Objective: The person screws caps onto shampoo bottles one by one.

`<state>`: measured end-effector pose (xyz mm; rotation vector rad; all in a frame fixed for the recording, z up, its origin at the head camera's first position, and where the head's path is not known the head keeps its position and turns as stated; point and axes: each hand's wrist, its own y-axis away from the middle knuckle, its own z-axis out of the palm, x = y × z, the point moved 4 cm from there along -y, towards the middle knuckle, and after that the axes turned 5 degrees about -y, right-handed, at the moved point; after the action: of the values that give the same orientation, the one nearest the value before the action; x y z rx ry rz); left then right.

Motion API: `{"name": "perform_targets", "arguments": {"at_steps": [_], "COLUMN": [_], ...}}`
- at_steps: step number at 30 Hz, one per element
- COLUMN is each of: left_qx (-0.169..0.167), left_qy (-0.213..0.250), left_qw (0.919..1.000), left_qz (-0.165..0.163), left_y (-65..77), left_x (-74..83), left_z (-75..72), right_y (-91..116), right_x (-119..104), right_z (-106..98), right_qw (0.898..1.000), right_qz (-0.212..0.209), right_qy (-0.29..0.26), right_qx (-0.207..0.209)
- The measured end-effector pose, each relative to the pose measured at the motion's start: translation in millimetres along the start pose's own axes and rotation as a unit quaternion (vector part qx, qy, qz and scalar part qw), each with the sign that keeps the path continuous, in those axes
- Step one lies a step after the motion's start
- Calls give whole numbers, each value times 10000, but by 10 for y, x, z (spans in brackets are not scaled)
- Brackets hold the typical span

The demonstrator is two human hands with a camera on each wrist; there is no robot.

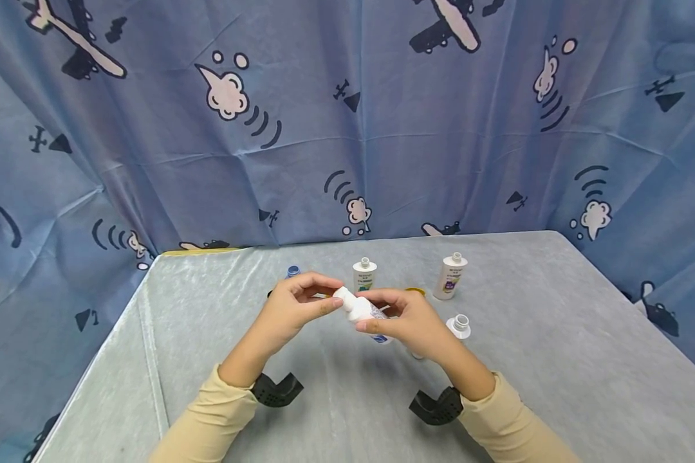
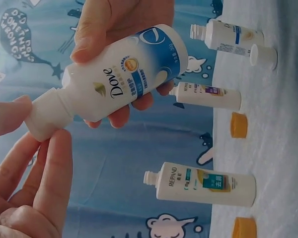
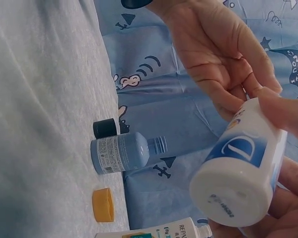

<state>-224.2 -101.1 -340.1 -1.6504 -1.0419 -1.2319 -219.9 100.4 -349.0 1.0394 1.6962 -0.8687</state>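
Over the middle of the table, a white Dove bottle (image 2: 131,79) with a blue band is held tilted. My right hand (image 1: 408,318) grips its body, thumb on one side and fingers on the other. A white cap (image 2: 50,115) sits at the bottle's neck end, pinched between the thumb and fingers of my left hand (image 1: 295,299). The bottle's white base (image 3: 231,193) faces the right wrist camera. In the head view, the right fingers hide part of the label.
Uncapped bottles stand behind: a green-labelled one (image 2: 206,183), a purple-labelled one (image 2: 211,96), another Dove bottle (image 2: 233,38) and a blue one (image 3: 120,152). Beside them lie yellow caps (image 2: 239,125), a white cap (image 2: 264,57) and a dark cap (image 3: 105,128). A patterned curtain (image 1: 301,128) hangs behind the table.
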Motion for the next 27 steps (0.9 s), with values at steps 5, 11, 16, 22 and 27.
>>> {"name": "perform_targets", "arguments": {"at_steps": [5, 11, 16, 22, 27], "left_qx": [-239, -457, -165, 250, 122], "left_qy": [202, 300, 278, -106, -236], "left_qw": [9993, 9976, 9993, 9994, 9994], "left_qz": [198, 419, 187, -195, -238], "left_y": [7, 16, 4, -12, -3], "left_x": [37, 58, 52, 1, 5], "left_z": [8, 12, -6, -12, 35], "right_y": [5, 7, 7, 14, 18], "right_x": [-13, -30, -33, -31, -27], "right_z": [-12, -9, -9, -9, -4], "right_qw": [9999, 9997, 9999, 9999, 9997], "right_qz": [-89, -58, -69, -33, -43], "right_qy": [-126, -220, -152, 77, 176], "right_qx": [-31, -60, -23, 126, 168]}}
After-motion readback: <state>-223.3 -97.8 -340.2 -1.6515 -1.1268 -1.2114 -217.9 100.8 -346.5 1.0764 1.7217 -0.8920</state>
